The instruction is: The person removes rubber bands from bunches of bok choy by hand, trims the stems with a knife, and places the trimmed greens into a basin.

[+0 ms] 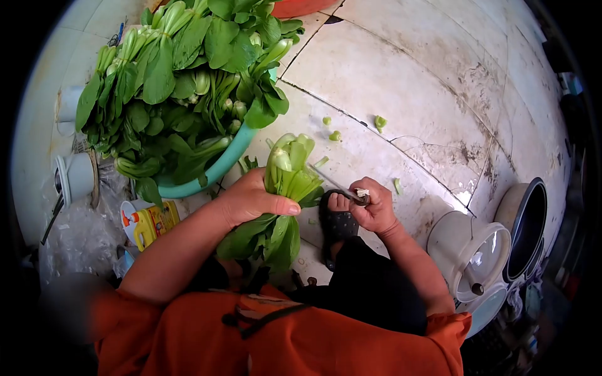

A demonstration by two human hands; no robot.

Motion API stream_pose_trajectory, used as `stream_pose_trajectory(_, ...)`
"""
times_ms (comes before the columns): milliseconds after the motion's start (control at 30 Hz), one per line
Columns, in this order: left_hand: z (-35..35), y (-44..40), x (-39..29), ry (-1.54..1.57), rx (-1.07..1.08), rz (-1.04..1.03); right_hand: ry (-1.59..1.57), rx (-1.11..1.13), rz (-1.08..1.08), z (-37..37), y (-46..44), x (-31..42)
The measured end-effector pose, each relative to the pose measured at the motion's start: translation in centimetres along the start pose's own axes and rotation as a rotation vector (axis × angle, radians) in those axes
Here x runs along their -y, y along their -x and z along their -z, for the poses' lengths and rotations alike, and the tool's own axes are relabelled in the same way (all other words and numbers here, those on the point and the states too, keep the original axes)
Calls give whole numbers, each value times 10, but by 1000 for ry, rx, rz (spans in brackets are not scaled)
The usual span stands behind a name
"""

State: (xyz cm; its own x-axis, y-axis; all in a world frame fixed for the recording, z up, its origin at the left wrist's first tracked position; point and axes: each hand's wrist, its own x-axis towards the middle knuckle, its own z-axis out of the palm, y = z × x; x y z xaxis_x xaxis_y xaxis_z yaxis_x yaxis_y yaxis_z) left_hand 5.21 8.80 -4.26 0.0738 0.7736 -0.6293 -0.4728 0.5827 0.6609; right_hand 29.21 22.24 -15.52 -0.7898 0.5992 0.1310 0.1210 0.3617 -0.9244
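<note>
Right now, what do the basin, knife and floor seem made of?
Basin: probably plastic, smooth; its thick rim is evenly coloured. Knife: blade likely metal, being thin, straight and grey; handle unclear, mostly covered by the right hand. Floor: ceramic or stone tiles, apparently; pale, stained, with dark joints.

Pale, stained floor tiles [433, 88] with dark joints spread beyond both hands. Small green scraps [335, 136] lie scattered on them, most just beyond the right hand [375, 210], one close beside it. A green basin [221, 168] stands beyond the left hand [252, 191], to its left. Further left and nearer the body are a yellow bottle [164, 220] and clear plastic [84, 244]. To the right hand's right stand a white bucket [446, 244] and a dark-lined tub [525, 229].
</note>
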Motion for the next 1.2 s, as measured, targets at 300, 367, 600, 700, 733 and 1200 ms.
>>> stream_pose_trajectory(300,-4,-13,29,-532,-217,-3,53,183,74,-23,-16,23)
stream_pose_trajectory(367,-4,-13,29,-586,-223,5,51,185,25,-24,-15,22)
stream_pose_trajectory(600,-16,-5,21,-455,-211,50,-8,183,-53,-28,11,-24)
stream_pose_trajectory(700,-13,-6,28,-447,-137,48,-21,185,-55,-28,18,-27)
stream_pose_trajectory(733,-12,-7,30,-461,-111,16,-21,183,-55,-26,16,-26)
stream_pose_trajectory(1200,-16,-9,25,-603,26,-20,-100,177,151,-21,-11,9)
